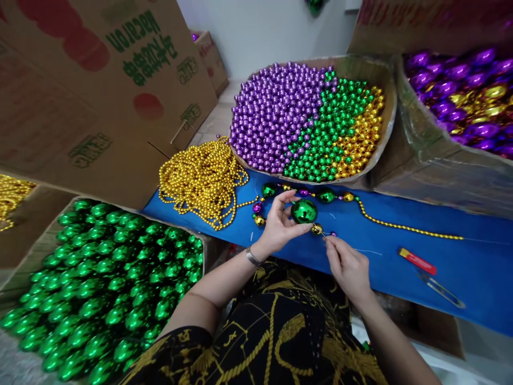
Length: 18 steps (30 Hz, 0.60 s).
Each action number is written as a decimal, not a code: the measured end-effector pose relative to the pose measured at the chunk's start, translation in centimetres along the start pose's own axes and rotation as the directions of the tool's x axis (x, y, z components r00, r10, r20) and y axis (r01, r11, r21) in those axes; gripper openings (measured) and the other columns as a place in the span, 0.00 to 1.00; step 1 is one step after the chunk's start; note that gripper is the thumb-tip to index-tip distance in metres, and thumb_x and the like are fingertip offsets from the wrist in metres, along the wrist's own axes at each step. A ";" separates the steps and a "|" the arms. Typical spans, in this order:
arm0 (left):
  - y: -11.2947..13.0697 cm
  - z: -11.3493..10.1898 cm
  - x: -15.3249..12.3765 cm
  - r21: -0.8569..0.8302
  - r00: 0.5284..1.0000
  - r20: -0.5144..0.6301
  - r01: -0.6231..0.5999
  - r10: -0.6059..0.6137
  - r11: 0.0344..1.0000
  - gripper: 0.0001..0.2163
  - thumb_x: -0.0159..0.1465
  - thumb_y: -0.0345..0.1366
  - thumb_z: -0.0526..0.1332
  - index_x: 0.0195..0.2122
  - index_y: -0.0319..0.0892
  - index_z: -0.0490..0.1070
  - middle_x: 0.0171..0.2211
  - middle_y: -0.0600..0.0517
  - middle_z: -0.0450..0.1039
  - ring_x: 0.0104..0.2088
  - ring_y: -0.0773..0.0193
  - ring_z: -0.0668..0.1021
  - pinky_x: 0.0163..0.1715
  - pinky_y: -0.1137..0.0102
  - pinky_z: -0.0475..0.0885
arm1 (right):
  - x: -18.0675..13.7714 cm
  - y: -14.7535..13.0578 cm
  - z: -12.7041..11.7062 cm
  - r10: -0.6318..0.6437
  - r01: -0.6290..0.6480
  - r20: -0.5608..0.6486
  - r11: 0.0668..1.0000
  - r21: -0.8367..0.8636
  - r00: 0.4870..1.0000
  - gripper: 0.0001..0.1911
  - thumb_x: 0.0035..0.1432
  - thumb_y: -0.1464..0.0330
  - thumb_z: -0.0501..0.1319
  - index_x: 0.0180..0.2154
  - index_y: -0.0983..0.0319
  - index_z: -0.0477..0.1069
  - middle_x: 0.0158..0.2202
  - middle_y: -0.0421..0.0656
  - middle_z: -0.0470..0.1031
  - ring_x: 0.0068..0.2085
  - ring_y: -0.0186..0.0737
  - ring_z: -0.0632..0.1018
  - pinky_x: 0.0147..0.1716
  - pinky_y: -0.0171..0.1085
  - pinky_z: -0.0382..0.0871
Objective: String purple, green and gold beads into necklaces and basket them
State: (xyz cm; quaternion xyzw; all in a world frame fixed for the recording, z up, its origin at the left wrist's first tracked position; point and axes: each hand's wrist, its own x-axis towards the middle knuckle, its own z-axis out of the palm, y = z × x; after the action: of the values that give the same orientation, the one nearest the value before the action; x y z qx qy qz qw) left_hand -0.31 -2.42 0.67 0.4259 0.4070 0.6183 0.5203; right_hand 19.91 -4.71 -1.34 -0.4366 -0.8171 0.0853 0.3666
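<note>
My left hand (279, 223) is closed round a large shiny green bead (304, 212), thumb below it and fingers behind. Just below that bead hangs a small gold bead (316, 229), with a purple bead (333, 234) close by. Beside them my right hand (348, 263) pinches a thin pale thread (320, 231) between thumb and fingertips. Behind both hands a strand of mixed green, gold and purple beads (326, 195) lies on the blue table (385, 214). Its right end runs into a string of tiny gold beads (409, 228).
A heap of gold bead strings (200, 179) lies at left. Behind stands a box of small purple, green and gold beads (388, 128). Another box (452, 166) is at right; a box of green beads (205, 251) stands lower left. A red-yellow cutter (417, 260) and thread snips (443, 290) lie at right.
</note>
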 end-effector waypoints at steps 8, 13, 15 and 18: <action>-0.6 0.6 -0.3 0.004 0.993 0.110 0.041 -0.041 0.999 0.37 0.50 0.39 0.75 0.59 0.54 0.58 0.54 0.48 0.63 0.51 0.57 0.74 0.48 0.60 0.75 | 0.2 0.4 0.1 0.049 -0.049 -0.011 0.999 0.025 0.999 0.11 0.66 0.69 0.55 0.44 0.59 0.76 0.38 0.45 0.83 0.36 0.40 0.84 0.38 0.36 0.79; 1.4 1.6 2.5 0.093 0.952 0.302 -0.082 0.050 0.992 0.36 0.57 0.45 0.70 0.64 0.53 0.56 0.60 0.44 0.63 0.61 0.51 0.68 0.54 0.59 0.71 | 0.4 0.8 -0.8 0.147 -0.145 -0.049 0.988 0.048 0.988 0.09 0.67 0.68 0.54 0.39 0.60 0.74 0.31 0.43 0.80 0.28 0.37 0.80 0.32 0.34 0.74; 2.4 2.6 6.1 0.272 0.938 0.311 -0.241 0.152 0.932 0.22 0.65 0.43 0.62 0.60 0.47 0.65 0.55 0.44 0.69 0.56 0.54 0.72 0.54 0.58 0.69 | 0.2 1.2 -1.5 0.179 -0.177 -0.085 0.984 0.022 0.980 0.09 0.67 0.68 0.55 0.39 0.60 0.73 0.30 0.43 0.79 0.26 0.36 0.78 0.30 0.33 0.72; 2.7 5.1 13.1 0.623 0.868 0.440 -0.480 0.231 0.617 0.12 0.66 0.36 0.59 0.49 0.39 0.74 0.46 0.42 0.75 0.49 0.53 0.74 0.55 0.55 0.64 | -0.2 1.7 -2.4 0.207 -0.212 -0.123 0.977 -0.028 0.971 0.08 0.67 0.68 0.55 0.38 0.60 0.72 0.28 0.42 0.78 0.24 0.35 0.76 0.29 0.33 0.70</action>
State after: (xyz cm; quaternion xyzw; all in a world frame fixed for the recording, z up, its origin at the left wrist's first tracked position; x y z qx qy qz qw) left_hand 2.46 10.47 6.17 0.7601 0.4313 0.4250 0.2359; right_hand 22.74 -4.29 -0.54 -0.5321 -0.7447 0.0803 0.3948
